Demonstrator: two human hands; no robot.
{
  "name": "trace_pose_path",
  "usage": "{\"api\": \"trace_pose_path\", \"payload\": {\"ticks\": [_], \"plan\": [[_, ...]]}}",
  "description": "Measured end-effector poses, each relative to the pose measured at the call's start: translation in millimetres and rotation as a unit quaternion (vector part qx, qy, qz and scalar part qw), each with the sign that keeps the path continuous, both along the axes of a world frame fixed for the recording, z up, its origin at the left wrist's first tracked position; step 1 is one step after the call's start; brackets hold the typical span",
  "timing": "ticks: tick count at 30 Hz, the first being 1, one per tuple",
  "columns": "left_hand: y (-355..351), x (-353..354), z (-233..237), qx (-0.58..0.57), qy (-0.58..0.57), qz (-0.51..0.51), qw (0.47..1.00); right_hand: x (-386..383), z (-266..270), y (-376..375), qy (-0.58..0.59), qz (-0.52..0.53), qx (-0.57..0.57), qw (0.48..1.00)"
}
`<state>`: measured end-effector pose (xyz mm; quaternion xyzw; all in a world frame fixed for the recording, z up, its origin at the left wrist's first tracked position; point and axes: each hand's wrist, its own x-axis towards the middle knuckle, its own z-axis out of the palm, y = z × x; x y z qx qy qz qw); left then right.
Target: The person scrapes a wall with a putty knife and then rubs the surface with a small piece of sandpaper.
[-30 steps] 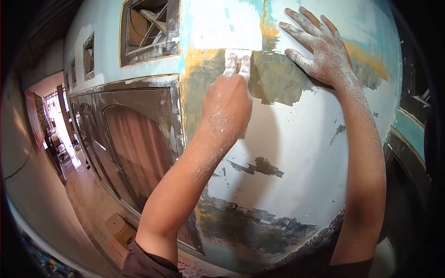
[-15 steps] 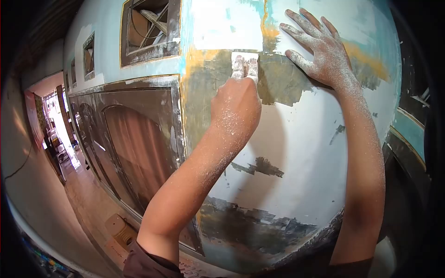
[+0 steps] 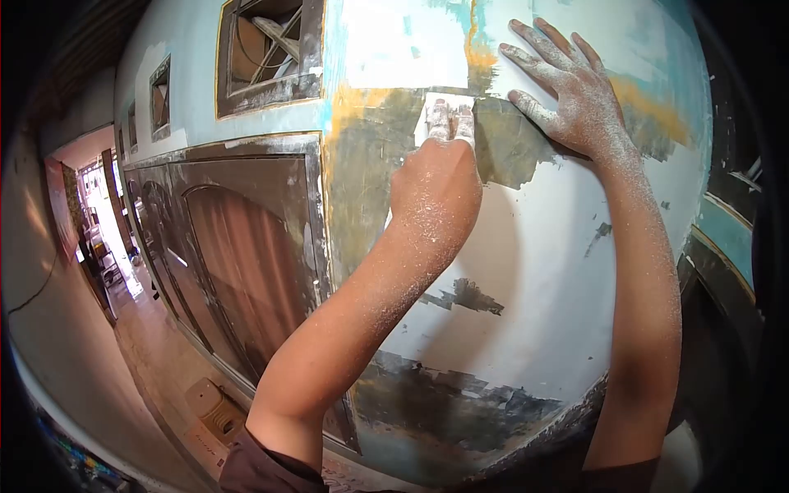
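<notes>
My left hand (image 3: 436,185) is closed on a flat, white-smeared scraper (image 3: 425,123), with two fingertips pressed along its blade. Most of the tool is hidden behind the hand, handle included. The blade lies against an olive-brown patch (image 3: 370,148) of the wall, just below the edge of a white area. To the right, my right hand (image 3: 579,103) rests on the wall with fingers spread, holding nothing. White dust covers both hands and the forearms. Ragged white areas (image 3: 567,246) and dark patches (image 3: 468,296) show lower on the wall.
Left of the wall corner are a small framed opening (image 3: 267,53) and a brown wooden frame (image 3: 238,156) with a reddish curtain (image 3: 251,255) behind it. A tan plastic stool (image 3: 215,408) stands on the floor. A passage (image 3: 107,214) leads toward bright light.
My left hand and the scraper have shifted slightly right along the olive-brown patch, and the blade has tilted. My right hand stays on the wall in nearly the same place.
</notes>
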<state>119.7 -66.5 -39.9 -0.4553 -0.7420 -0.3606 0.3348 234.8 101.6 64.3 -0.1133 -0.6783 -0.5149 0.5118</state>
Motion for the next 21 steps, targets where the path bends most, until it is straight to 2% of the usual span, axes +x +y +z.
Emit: {"api": "trace_pose_path", "payload": {"ticks": [3,11,15,17,21], "plan": [[1.6,-3.9,13.1,-0.017,-0.014,-0.02,1.0,-1.4,-0.5,0.5,0.0,0.01,-0.007,1.0],[7.9,-1.7,4.5,-0.002,-0.003,-0.026,1.0,-2.4,-1.1,1.5,0.005,0.011,-0.004,1.0],[11.2,2.7,0.2,0.015,0.046,-0.017,0.999,-0.3,0.3,0.4,-0.005,0.02,0.002,1.0],[6.8,11.7,1.1,-0.027,-0.022,-0.034,0.999,-1.4,1.4,4.7,-0.004,0.012,0.001,1.0],[11.9,11.6,12.6,-0.012,-0.016,-0.046,0.999,-1.9,4.9,16.8,0.008,-0.01,0.024,1.0]]}}
